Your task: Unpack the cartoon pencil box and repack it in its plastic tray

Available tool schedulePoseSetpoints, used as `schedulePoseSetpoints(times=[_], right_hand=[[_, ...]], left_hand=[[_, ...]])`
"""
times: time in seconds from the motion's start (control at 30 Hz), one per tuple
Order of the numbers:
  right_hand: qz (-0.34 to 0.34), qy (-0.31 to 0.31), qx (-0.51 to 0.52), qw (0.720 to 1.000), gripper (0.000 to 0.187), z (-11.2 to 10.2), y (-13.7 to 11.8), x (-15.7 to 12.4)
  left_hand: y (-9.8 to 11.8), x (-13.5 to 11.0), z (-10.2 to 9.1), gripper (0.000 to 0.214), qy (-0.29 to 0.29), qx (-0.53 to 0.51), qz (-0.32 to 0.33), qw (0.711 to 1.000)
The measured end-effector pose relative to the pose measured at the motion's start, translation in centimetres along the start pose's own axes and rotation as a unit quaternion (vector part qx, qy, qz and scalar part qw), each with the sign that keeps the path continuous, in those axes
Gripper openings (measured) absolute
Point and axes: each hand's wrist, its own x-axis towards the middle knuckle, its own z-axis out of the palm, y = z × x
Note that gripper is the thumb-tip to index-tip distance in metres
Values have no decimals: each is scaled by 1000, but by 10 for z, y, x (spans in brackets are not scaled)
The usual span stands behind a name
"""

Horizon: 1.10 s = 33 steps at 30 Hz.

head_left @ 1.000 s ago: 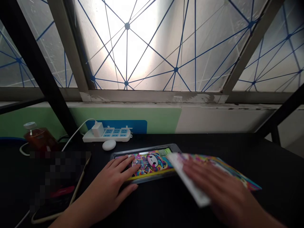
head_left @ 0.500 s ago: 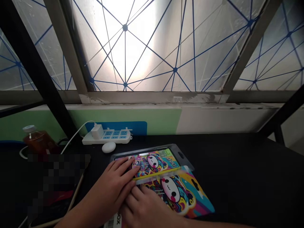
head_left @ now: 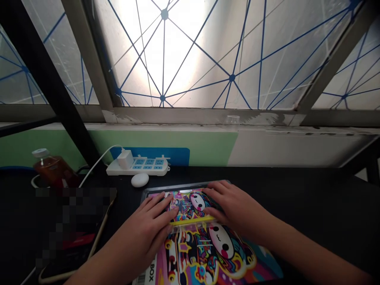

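Note:
A small panel with a colourful cartoon print and a yellow lower edge [head_left: 190,204] lies in a clear plastic tray [head_left: 178,187] on the black table. Below it, partly overlapped by the tray, is a larger printed package [head_left: 202,253] with the same cartoon face and the letters BOX at its left. My left hand [head_left: 151,225] rests flat on the panel's left end, fingers stretched and apart. On the right end lies my right hand [head_left: 230,204], its fingers spread over the panel and the tray's edge, covering that corner. Neither hand grips anything visibly.
Behind the tray are a white power strip [head_left: 151,166] with a plugged-in charger [head_left: 125,159] and a white oval object [head_left: 140,180]. At the left stand a bottle of reddish-brown liquid [head_left: 56,170] and a dark, light-rimmed item [head_left: 97,241], partly blurred out. A window backs the table.
My right hand has moved up and right, from the lower package to the panel's right end, uncovering more of the package. My left hand stays on the panel. The view has shifted slightly.

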Motion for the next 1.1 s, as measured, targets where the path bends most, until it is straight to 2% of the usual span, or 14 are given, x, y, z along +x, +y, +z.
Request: schedulePoseSetpoints(times=[0.07,0.17,0.4,0.57,0.9,1.0,1.1], right_hand=[[27,-53,52,997,45,-3,16,-1],[92,-126,144,977,54,-6,26,-2],[122,-167,187,960,66,-9,31,7],[122,-166,185,961,62,-10,30,10],[148,-113,155,970,66,-4,21,5],[156,-110,156,969,67,-3,21,5],[177,-105,157,966,69,-2,21,5]], left_hand=[[0,0,0,44,-1,-5,-2,1000],[0,0,1,46,-2,-4,1,1000],[1,0,0,45,5,-5,8,1000],[4,3,0,44,1,-2,3,1000],[11,1,2,45,4,6,-4,1000],[10,1,3,46,18,-3,-11,1000],[10,1,5,51,54,-24,-49,997]])
